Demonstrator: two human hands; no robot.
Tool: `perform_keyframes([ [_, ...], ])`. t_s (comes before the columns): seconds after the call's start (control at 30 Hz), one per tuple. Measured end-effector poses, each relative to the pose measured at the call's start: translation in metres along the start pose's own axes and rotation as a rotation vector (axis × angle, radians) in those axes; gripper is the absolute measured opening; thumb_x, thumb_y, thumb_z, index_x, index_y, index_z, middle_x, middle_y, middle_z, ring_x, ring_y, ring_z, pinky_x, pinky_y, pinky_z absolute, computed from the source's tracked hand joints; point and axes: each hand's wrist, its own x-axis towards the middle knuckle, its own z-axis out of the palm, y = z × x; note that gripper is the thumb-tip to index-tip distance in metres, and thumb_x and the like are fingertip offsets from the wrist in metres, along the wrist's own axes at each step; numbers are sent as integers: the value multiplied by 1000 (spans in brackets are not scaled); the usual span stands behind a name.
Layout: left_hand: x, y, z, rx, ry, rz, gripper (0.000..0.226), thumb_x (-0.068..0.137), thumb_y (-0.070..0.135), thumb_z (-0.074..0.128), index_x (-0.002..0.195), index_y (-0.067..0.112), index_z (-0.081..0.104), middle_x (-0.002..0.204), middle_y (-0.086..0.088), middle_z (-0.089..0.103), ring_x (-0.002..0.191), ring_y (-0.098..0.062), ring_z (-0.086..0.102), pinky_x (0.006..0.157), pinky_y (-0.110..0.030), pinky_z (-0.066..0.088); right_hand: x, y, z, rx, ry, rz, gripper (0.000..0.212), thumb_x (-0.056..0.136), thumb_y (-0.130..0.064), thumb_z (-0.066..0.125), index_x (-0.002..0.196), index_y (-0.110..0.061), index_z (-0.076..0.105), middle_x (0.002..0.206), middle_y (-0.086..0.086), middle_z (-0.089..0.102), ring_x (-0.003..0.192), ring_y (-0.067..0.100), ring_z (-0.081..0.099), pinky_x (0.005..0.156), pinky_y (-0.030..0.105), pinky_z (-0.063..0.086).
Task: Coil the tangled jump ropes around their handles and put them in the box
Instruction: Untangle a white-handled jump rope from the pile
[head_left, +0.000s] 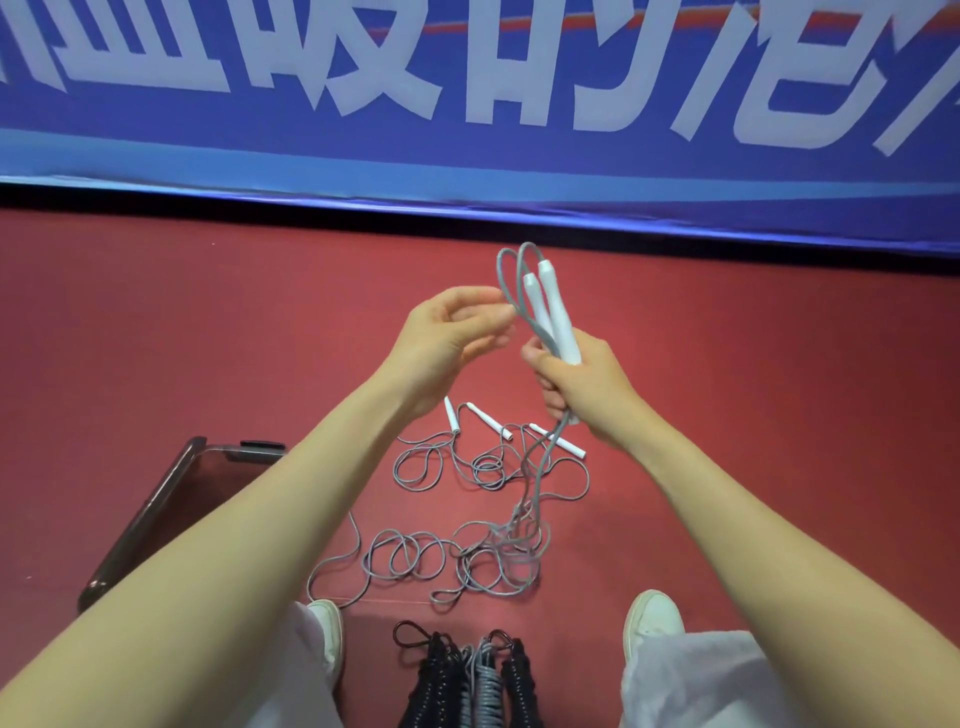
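Two white handles (553, 317) stand side by side, long axis upright and leaning slightly away, gripped at their lower ends in the right hand (587, 384). Their grey rope (501, 275) arches in a loop above the tips, runs down past the fist and hangs into the tangle (483, 551) on the red floor (208, 338). The left hand (447, 338) is just left of the handles, fingers curled, fingertips against the loop; whether they actually pinch it cannot be told. For winding, the free rope lies below and towards the person, so the left hand looks the nearer one to feed it. Three more loose handles (491, 420) lie beyond the tangle. The box (156, 499), dark and see-through, sits to the left, largely covered by the left forearm, its contents unreadable. Already coiled ropes (467, 675) lie between the shoes (652, 616), cut off by the bottom edge. A blue banner (467, 130) backs the scene.
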Motion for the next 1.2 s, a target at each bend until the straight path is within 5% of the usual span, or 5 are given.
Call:
perform_keyframes([
  [0.5, -6, -14, 10, 102, 134, 53, 22, 80, -1, 72, 88, 5, 53, 67, -5, 55, 44, -7, 52, 44, -17, 41, -8, -6, 14, 3, -180, -57, 15, 92, -3, 58, 90, -17, 51, 53, 0, 46, 39, 14, 33, 41, 25, 33],
  [0.73, -5, -6, 0, 244, -194, -7, 25, 96, 10, 51, 114, -5, 60, 54, 10, 53, 56, -9, 34, 61, -15, 41, -16, -13, 10, 191, -400, 73, 9, 92, -5, 60, 91, -14, 59, 56, -2, 44, 40, 10, 34, 42, 22, 33],
  [0.9, -2, -3, 1, 181, -107, -46, 16, 93, 12, 59, 94, 3, 72, 65, -5, 43, 54, -11, 34, 62, -24, 41, -14, -13, 18, 326, -354, 175, 16, 96, -23, 54, 90, -8, 55, 58, 3, 52, 41, 11, 41, 42, 21, 37],
  [1.07, -2, 2, 0, 195, -72, -30, 31, 95, 3, 54, 117, -18, 54, 47, 9, 57, 41, -2, 49, 52, -18, 42, -8, -6, 25, 260, -296, 121, 20, 100, -28, 44, 102, -10, 53, 78, 6, 63, 67, 11, 65, 63, 23, 51],
  [1.2, -1, 3, -3, 178, -41, -35, 33, 95, 4, 55, 118, -18, 54, 50, 9, 60, 40, -1, 50, 51, -16, 43, -9, -3, 27, 133, -261, 60, 17, 101, -25, 45, 96, -13, 56, 72, 2, 64, 61, 10, 59, 62, 22, 46],
])
